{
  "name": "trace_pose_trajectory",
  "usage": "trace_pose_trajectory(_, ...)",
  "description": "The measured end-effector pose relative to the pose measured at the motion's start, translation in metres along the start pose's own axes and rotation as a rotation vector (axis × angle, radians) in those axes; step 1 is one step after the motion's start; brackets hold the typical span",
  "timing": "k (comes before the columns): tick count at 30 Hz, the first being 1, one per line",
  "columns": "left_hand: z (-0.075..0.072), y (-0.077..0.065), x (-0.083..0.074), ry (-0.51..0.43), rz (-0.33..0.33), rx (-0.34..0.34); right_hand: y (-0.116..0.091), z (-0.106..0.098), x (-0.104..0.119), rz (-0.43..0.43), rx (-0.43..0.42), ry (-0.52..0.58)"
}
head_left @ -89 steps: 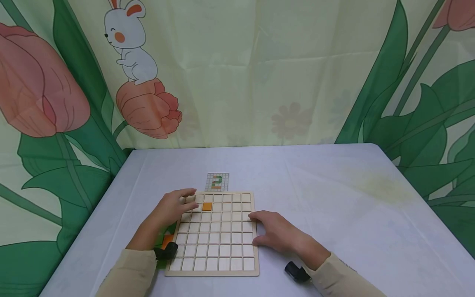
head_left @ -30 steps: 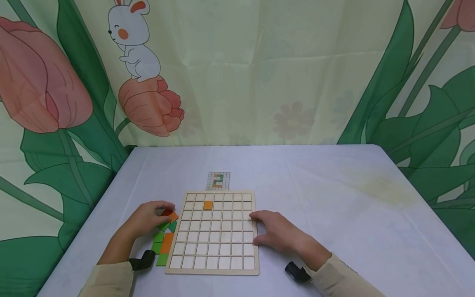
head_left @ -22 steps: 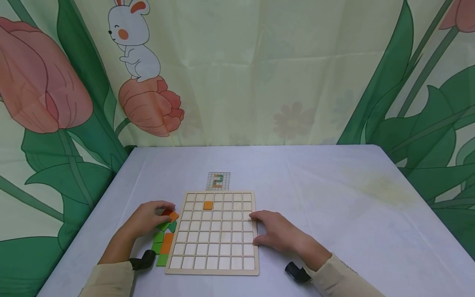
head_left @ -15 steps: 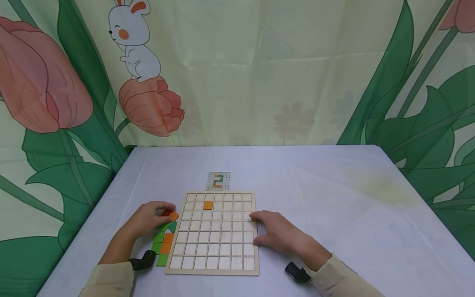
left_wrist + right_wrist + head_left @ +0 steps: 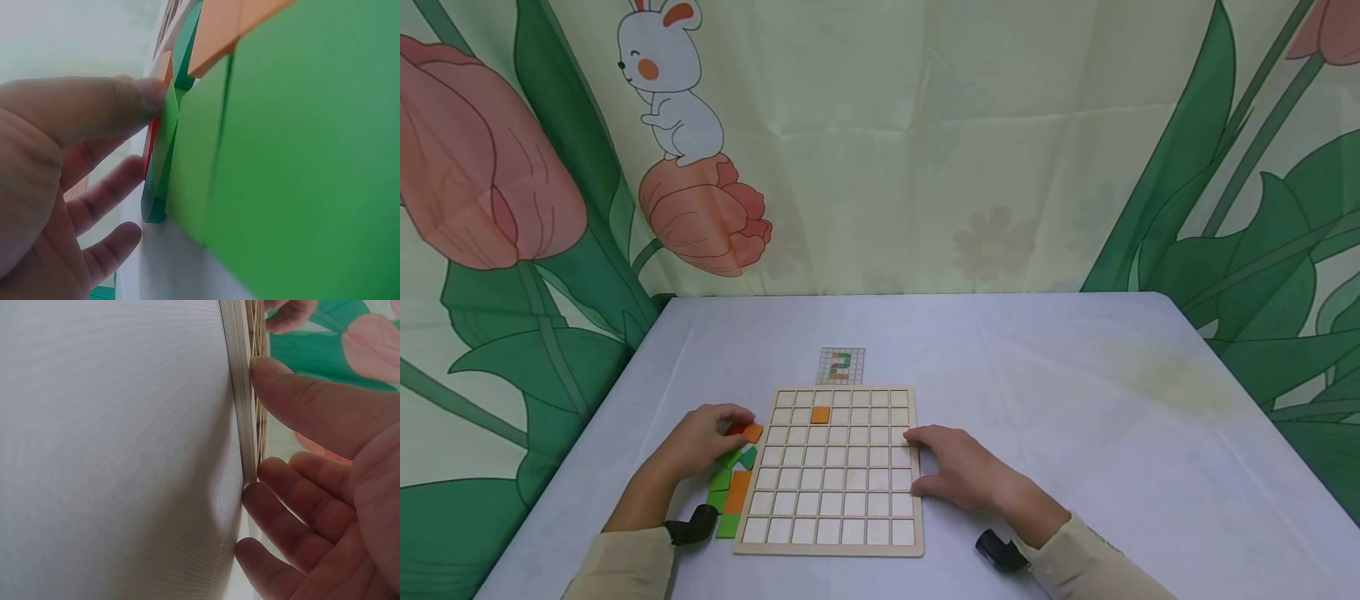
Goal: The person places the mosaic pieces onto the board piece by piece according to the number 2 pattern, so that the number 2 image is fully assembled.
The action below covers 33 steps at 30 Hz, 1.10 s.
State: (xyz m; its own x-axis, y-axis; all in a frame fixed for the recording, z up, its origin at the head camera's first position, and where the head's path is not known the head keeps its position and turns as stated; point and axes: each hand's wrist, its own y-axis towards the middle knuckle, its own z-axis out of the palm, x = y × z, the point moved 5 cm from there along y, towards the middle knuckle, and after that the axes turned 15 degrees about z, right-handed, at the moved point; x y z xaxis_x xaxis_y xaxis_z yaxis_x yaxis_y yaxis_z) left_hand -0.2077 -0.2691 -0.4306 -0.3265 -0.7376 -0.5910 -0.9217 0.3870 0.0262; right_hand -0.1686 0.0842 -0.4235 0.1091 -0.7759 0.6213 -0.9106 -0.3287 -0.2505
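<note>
At the left of a wooden grid board, my left hand has thumb and fingertips around an orange tile in the tile pile. The left wrist view shows the thumb tip right at that tile's edge, with a red tile behind it; the index finger is mostly hidden. My right hand rests along the board's right edge, thumb and index spread apart, with the other fingers loosely bent in the right wrist view. One orange square tile lies in a cell of the board's second row from the top.
Green tiles and orange tiles lie along the board's left side, some overlapping, with a dark green rounded piece among them. Beyond the board is a small pattern card showing a 2. A white cloth covers the table.
From above the board's upper left, my left hand has moved left and down to the tile pile. The orange tile there has lately turned slightly. The right hand has stayed put.
</note>
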Motion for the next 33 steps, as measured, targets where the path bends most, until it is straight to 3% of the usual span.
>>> trace_pose_trajectory(19, 0.004, 0.007, 0.007, -0.010, -0.027, -0.030, 0.001, 0.001, -0.002, 0.001, 0.004, 0.005)
trace_pose_trajectory(33, -0.001, 0.010, 0.004, 0.043, -0.036, -0.028, 0.001, 0.001, -0.002, -0.009, 0.002, -0.002)
